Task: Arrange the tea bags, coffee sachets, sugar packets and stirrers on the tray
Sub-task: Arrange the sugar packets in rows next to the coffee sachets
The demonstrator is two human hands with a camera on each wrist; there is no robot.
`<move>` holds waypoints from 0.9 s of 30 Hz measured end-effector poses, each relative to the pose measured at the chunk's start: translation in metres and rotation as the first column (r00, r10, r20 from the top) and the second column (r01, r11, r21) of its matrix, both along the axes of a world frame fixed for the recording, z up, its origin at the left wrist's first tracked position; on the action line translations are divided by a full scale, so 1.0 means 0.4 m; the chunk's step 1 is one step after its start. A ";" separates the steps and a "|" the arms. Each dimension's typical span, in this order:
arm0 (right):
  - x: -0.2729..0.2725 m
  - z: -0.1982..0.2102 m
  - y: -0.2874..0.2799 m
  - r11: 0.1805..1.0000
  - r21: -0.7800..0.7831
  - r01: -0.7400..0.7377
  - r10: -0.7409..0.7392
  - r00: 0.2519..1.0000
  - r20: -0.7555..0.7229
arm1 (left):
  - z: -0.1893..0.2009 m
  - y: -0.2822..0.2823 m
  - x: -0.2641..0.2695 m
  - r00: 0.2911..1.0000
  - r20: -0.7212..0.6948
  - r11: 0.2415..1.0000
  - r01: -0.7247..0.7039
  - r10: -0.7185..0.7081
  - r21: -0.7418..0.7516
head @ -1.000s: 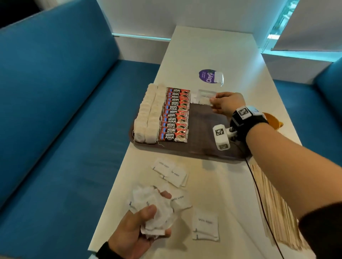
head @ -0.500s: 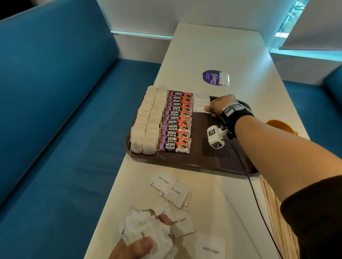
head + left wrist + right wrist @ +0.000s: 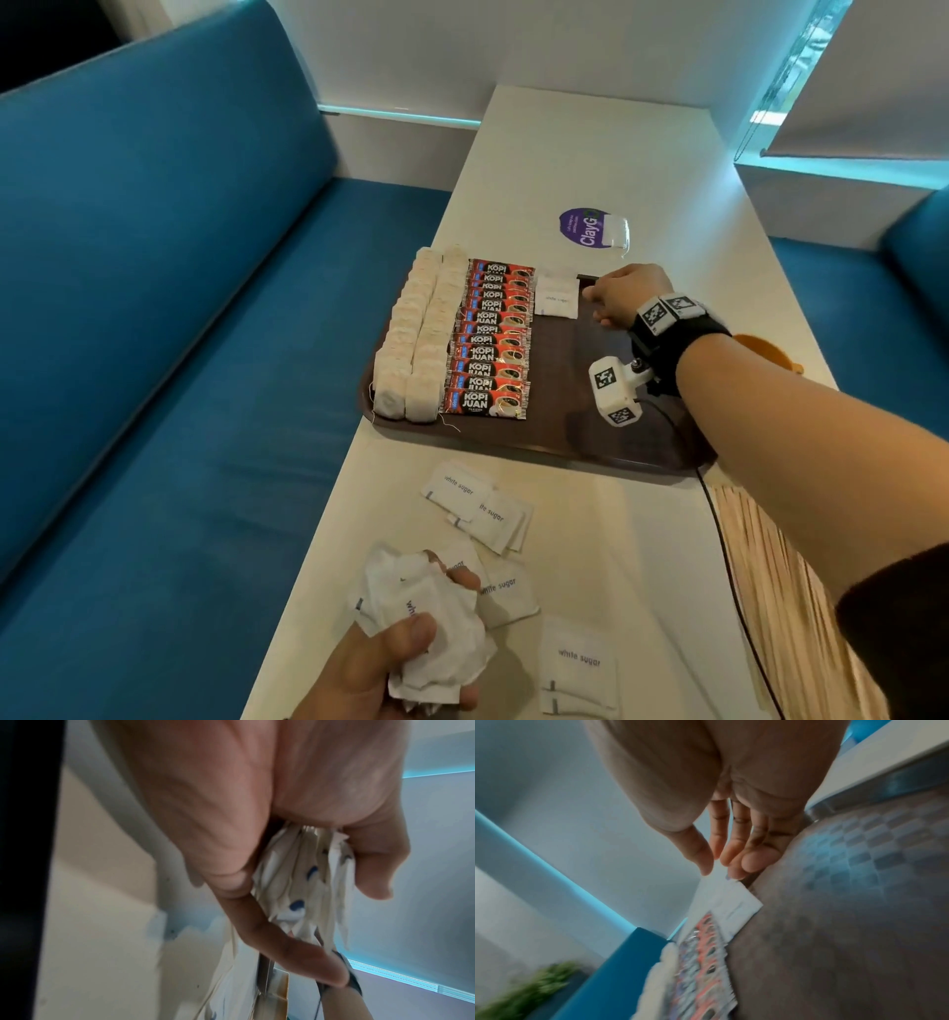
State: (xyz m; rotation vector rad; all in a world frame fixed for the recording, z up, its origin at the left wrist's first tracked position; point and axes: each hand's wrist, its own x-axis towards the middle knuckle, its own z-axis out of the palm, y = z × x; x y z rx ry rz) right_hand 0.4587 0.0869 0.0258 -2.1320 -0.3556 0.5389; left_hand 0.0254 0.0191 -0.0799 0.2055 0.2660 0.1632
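sugar packets [image 3: 556, 299] at tray's [image 3: 575, 452] far edge — right hand [image 3: 627, 294] relaxed, left hand [image 3: 380, 673] gripping crumpled bunch [image 3: 431, 616].

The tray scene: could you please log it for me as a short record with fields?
tray: brown tray on the white table
tea bags: two rows of tea bags along its left side
coffee sachets: a row of coffee sachets beside them
sugar on tray: sugar packets at the far end, next to the coffee
right hand: right hand empty, fingers relaxed, just right of those packets
left hand: left hand grips a bunch of sugar packets
loose sugar: loose packets on the table
stirrers: wooden stirrers off the tray
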 end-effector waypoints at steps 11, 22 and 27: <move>-0.492 0.091 -0.368 0.871 0.316 -0.376 0.417 0.906 -0.072 | 0.057 -0.018 0.014 0.977 -0.168 0.932 -0.061 0.128 0.357; -0.755 -0.032 -0.494 0.854 0.316 -0.412 0.457 0.885 -0.082 | 0.074 -0.042 0.011 0.974 -0.136 0.884 -0.100 0.180 0.457; -0.767 -0.070 -0.497 0.864 0.379 -0.330 0.395 0.912 -0.107 | 0.076 -0.042 0.017 0.965 -0.161 0.893 -0.120 0.208 0.433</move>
